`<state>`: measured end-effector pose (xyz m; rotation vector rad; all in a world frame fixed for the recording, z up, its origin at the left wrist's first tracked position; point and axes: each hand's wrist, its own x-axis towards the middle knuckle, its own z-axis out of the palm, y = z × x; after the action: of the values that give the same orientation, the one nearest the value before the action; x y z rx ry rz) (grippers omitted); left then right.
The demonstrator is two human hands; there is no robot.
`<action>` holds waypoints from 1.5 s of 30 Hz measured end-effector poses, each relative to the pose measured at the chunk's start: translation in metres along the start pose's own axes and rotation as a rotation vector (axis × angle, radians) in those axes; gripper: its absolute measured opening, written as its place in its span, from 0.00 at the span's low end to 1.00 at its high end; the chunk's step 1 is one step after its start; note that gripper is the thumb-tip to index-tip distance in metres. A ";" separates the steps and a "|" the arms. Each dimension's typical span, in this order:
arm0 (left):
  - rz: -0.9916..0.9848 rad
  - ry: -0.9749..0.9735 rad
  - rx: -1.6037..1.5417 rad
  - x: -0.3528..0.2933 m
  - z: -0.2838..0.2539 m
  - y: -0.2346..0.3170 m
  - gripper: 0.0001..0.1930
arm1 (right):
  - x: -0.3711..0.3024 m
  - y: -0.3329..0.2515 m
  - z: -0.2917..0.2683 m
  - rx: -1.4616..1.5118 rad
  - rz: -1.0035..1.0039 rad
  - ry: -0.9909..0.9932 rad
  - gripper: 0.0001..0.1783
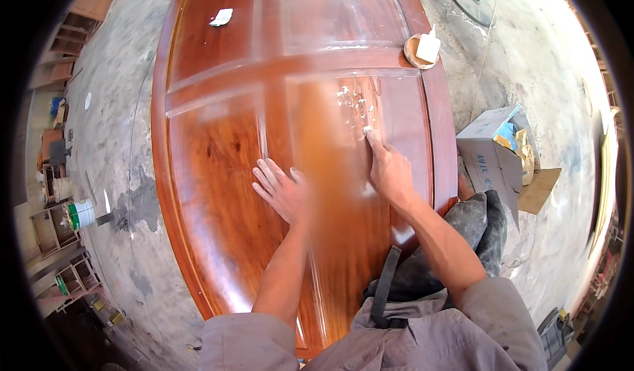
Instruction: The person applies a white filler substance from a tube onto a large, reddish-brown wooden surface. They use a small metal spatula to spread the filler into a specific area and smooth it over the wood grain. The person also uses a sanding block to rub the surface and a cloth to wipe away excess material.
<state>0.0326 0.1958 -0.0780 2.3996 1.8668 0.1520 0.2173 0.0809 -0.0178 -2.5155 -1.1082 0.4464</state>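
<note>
A large glossy reddish-brown wooden panel (231,146), like a door with framed sections, lies flat under my hands. My left hand (281,189) rests on it palm down, fingers spread, holding nothing. To its right, my right hand (391,173) presses the extended index finger on the panel, the other fingers curled in. A small white bit (367,131) shows at that fingertip; I cannot tell whether it is a pad or paste. White dabs (355,100) and wet, curling smears lie just beyond. A blurred streak hides part of the panel between my hands.
A round dish (415,48) holding a white bottle (428,47) sits on the panel's right edge. Crumpled white paper (222,17) lies far left on it. On the concrete floor stand an open carton (492,153), a metal stand's base (470,4) and a white-green can (81,214).
</note>
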 end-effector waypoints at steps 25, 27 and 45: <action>-0.020 -0.006 -0.016 0.000 -0.003 -0.002 0.35 | 0.040 0.009 0.004 -0.051 -0.052 -0.072 0.33; -0.024 -0.020 -0.004 -0.001 -0.006 -0.006 0.35 | 0.028 0.005 0.001 -0.044 -0.032 -0.107 0.34; -0.026 -0.002 -0.027 -0.001 -0.005 -0.008 0.35 | 0.062 0.003 0.001 -0.067 -0.052 -0.080 0.33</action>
<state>0.0241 0.1969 -0.0743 2.3558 1.8816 0.1717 0.2588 0.1264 -0.0285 -2.5388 -1.2352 0.5072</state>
